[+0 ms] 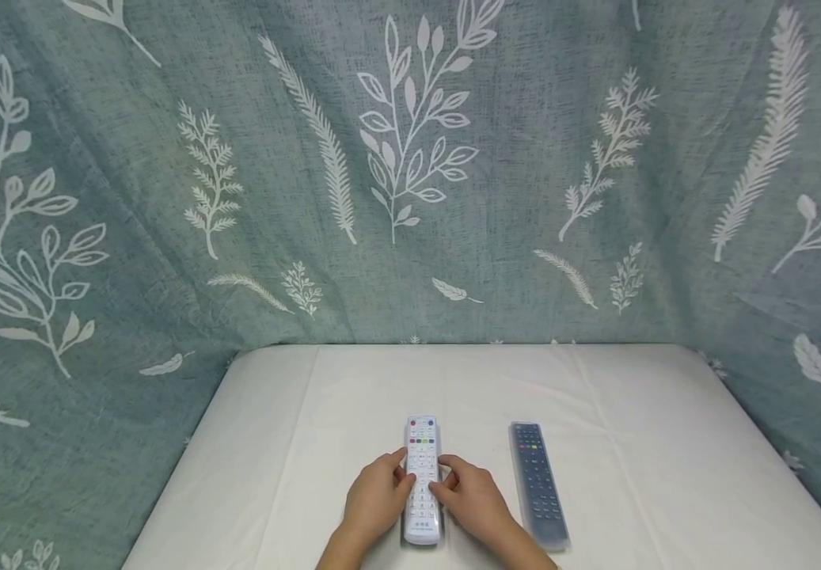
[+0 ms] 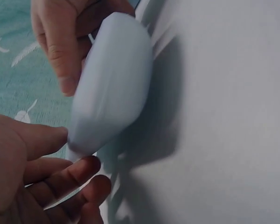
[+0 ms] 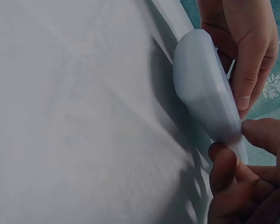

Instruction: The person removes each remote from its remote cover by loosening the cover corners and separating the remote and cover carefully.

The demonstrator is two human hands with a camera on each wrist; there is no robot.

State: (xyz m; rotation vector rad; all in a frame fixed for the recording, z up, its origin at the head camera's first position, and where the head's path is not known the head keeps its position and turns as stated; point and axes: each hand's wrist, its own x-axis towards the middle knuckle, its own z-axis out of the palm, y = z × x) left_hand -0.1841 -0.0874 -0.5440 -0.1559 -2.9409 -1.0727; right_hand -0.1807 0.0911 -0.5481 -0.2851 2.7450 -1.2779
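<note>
A white remote control point(image 1: 422, 459) with coloured buttons near its top is held upright-facing between both hands, over the middle of the white cloth. From its left side my left hand point(image 1: 376, 492) pinches the edge, thumb on the front and fingers behind. On the opposite edge my right hand point(image 1: 477, 500) does the same. Both wrist views show the smooth end of the remote point(image 2: 114, 79) raised off the cloth, its shadow apart from it. To the right of my right hand lies a dark remote control point(image 1: 540, 483) in a clear sleeve.
White cloth point(image 1: 296, 443) with faint creases covers the table. A green curtain point(image 1: 496, 158) with white leaf prints hangs behind it and along both sides.
</note>
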